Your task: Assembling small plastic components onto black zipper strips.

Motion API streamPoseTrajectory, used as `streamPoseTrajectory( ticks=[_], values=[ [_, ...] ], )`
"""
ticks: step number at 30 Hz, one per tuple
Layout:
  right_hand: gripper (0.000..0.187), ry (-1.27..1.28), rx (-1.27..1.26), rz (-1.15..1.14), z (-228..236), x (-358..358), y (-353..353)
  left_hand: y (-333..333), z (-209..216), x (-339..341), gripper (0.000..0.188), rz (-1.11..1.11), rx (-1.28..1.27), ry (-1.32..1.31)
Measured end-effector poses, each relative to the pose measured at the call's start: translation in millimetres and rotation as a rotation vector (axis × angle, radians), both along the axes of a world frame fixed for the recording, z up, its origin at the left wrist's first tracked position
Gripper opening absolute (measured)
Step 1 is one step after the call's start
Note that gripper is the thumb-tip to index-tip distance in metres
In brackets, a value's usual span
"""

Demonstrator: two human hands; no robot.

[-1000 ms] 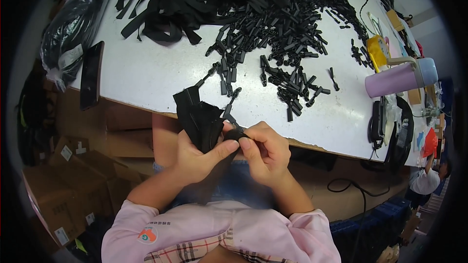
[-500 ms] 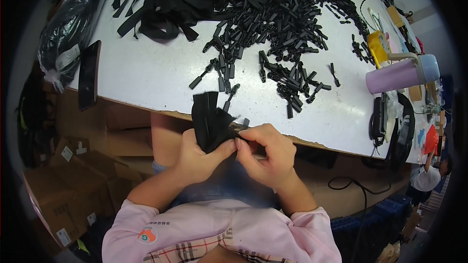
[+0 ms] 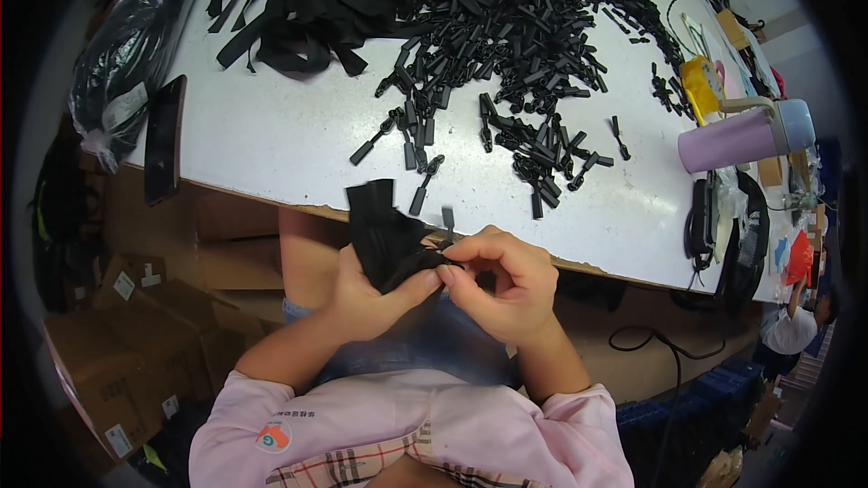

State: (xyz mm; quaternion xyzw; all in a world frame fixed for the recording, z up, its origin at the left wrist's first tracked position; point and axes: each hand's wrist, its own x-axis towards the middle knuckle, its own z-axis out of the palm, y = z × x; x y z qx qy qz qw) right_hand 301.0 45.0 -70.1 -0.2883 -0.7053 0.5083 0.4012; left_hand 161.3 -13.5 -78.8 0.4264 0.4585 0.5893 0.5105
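My left hand (image 3: 369, 296) is closed around a bundle of black zipper tape (image 3: 384, 230), its folded end standing up above the fingers. Thumb and forefinger of my right hand (image 3: 506, 289) pinch together at the bundle's right end. A zipper slider (image 3: 448, 217) with a dark rectangular pull shows just above that pinch; its body is mostly hidden by the fingers. Both hands meet in front of the table's near edge, over my lap. On the table beyond them lie loose zipper sliders (image 3: 542, 158) in a small cluster, with a single slider (image 3: 426, 185) nearest the hands.
A large heap of sliders (image 3: 506, 36) and a pile of black strips (image 3: 316, 0) cover the far part of the white table (image 3: 298, 136). A phone (image 3: 165, 140) lies at the left edge, a lilac bottle (image 3: 732, 140) at the right. Cardboard boxes (image 3: 136, 352) stand lower left.
The zipper bundle has tipped slightly left and down in my left hand. The slider's pull now stands higher above my right fingertips. The things on the table have not moved.
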Motion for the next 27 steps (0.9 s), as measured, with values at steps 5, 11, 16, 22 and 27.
streamPoseTrajectory(
  ticks=[5, 11, 16, 22, 27],
  values=[
    [0.011, 0.059, -0.049, 0.048, 0, -2, 1, 0, 3, -5, 0.014, 0.051, 0.063, 0.063],
    [0.012, -0.214, -0.104, 0.346, -9, -19, -2, 2, 0, -10, 0.012, 0.216, 0.085, 0.065],
    [0.025, -0.135, 0.088, -0.027, -4, -23, -8, 1, -3, -19, 0.014, 0.162, -0.194, -0.005],
    [0.033, -0.057, 0.607, -0.151, 2, -16, 11, 2, -9, -20, 0.030, -0.140, -0.145, -0.069],
    [0.017, 0.143, 0.081, -0.074, -1, -9, 2, 1, -8, -28, 0.041, -0.401, -0.279, -0.532]
  ],
)
